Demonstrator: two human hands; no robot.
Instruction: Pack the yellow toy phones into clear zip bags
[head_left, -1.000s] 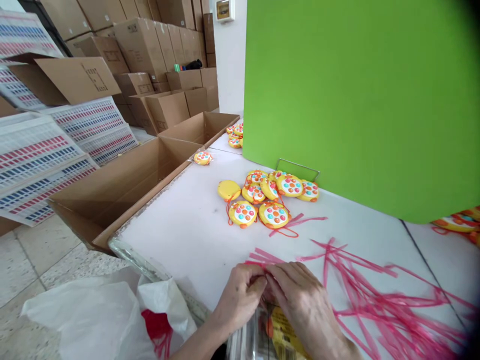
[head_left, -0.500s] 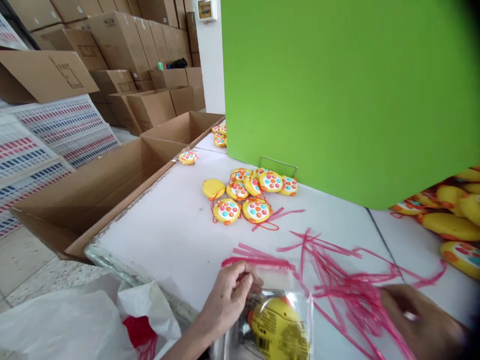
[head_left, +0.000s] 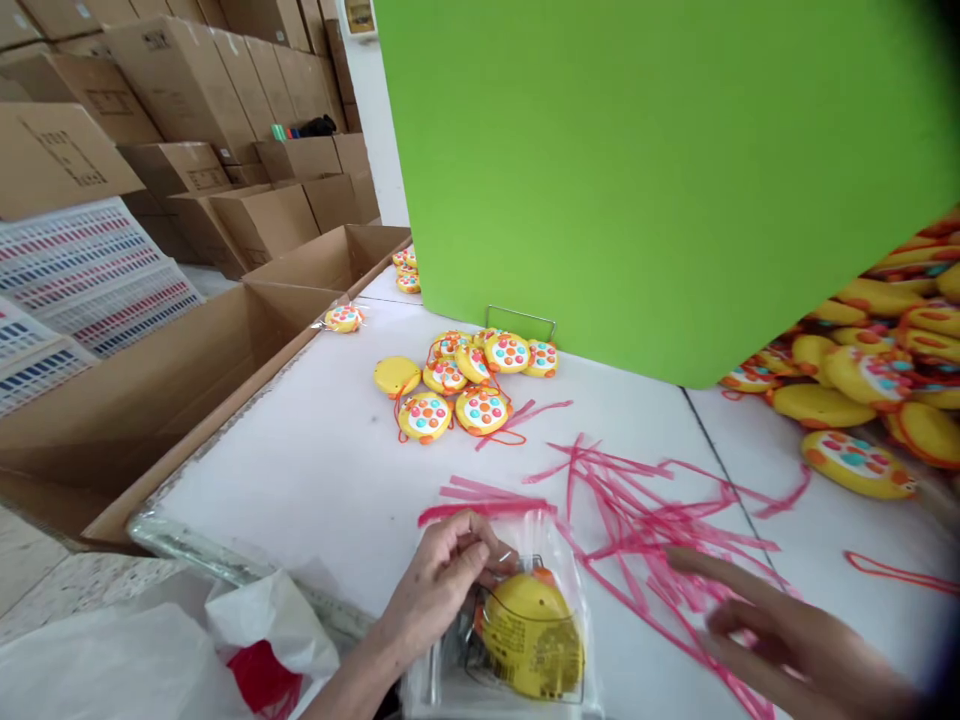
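white table (head_left: 300, 450) | left hand (head_left: 450, 567) curled on bag (head_left: 571, 592) | right hand (head_left: 784, 630) loosely spread

On the clear plastic bag (head_left: 480, 688), I cannot read the small dark print (head_left: 507, 638); right of it, my bare right hand (head_left: 772, 632) is blurred.

Left hand (head_left: 454, 565) curls; right hand (head_left: 776, 630) spreads loosely.

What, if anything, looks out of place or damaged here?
The pink strips look untidy, lying in a loose tangle on the white table near the right hand. The table's left edge also looks scuffed and worn.
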